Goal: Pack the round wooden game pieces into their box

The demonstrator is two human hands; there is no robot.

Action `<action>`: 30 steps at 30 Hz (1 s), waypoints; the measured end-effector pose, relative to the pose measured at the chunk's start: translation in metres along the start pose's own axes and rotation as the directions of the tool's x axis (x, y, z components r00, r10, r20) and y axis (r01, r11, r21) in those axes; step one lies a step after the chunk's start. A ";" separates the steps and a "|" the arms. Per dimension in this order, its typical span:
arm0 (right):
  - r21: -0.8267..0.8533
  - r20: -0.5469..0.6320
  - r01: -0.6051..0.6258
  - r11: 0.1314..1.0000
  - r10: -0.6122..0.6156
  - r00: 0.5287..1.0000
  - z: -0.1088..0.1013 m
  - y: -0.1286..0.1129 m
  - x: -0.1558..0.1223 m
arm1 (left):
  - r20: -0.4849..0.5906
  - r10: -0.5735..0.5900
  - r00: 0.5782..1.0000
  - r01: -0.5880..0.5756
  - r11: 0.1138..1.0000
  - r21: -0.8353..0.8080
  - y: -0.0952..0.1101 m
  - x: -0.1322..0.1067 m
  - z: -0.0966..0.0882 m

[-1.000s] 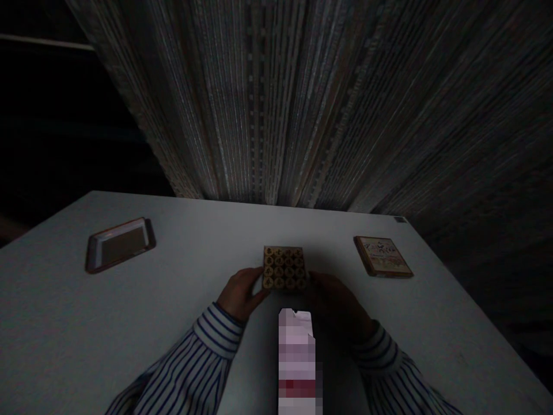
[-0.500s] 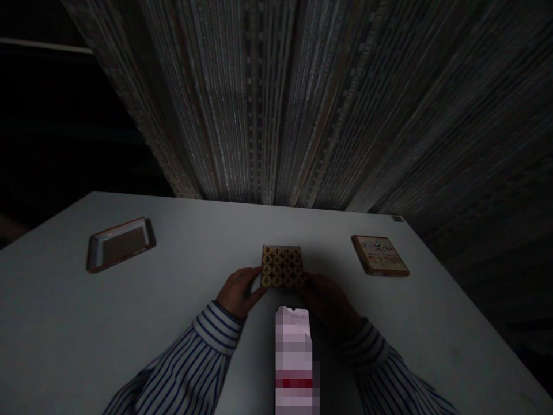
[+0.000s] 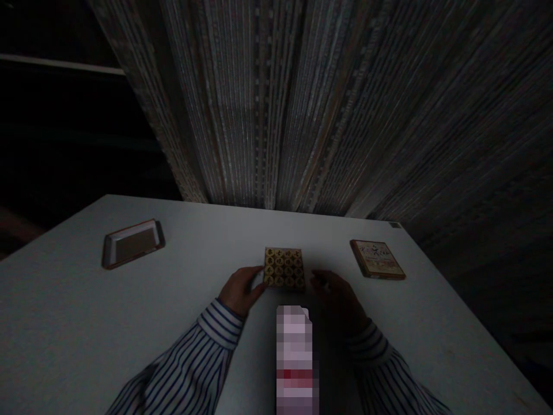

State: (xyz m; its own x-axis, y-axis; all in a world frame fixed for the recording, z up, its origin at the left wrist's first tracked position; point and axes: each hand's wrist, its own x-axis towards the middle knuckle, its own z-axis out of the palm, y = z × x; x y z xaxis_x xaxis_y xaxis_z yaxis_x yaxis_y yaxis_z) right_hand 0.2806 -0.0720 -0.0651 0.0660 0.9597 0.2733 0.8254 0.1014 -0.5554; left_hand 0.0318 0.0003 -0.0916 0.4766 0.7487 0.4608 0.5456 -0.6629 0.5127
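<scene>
A small box of Chinese chess pieces point(image 3: 284, 268) sits near the middle of the white table point(image 3: 207, 236), its round, dark-lettered pieces in tidy rows. At its left edge is my left hand point(image 3: 240, 291), fingers and thumb gripping the side and near corner. My right hand point(image 3: 339, 297) is just off the box's right side, a small gap between them. Its fingers are loosely bent and appear to hold nothing, though shadow darkens them. Nearer to me, between my forearms, is a phone with a bright, pixelated screen point(image 3: 294, 357).
On the left of the table lies an open, shallow tray-like box part point(image 3: 133, 242) with an orange rim. A flat printed box point(image 3: 377, 259) lies at the right. Striped curtain point(image 3: 276, 104) hangs behind the far table edge. The room is dim.
My right hand has let go of the box's right side and moved slightly right. My left hand stays at the left edge. The whole view has shifted a little.
</scene>
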 end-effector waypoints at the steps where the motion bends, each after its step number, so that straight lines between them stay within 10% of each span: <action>1: 0.013 -0.017 0.006 1.000 -0.006 1.000 -0.003 0.001 0.000 | -0.004 -0.015 1.000 0.016 1.000 0.004 0.001 0.000 -0.002; 23: 0.057 0.058 0.013 0.998 -0.016 0.998 -0.040 -0.033 0.036 | -0.155 -0.328 0.932 0.328 0.944 -0.027 -0.007 -0.030 -0.097; 30: -0.016 0.156 0.137 0.990 -0.133 0.979 -0.029 -0.066 0.066 | -0.250 -0.508 0.824 0.497 0.861 -0.110 -0.023 -0.049 -0.126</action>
State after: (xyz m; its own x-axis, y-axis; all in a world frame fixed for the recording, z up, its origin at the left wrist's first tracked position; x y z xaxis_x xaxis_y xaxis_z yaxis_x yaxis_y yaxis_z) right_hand 0.2465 -0.0227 0.0122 -0.1323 0.9668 0.2187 0.8356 0.2274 -0.5001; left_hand -0.0906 -0.0219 -0.0344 -0.0566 0.9519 0.3011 0.6304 -0.1998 0.7501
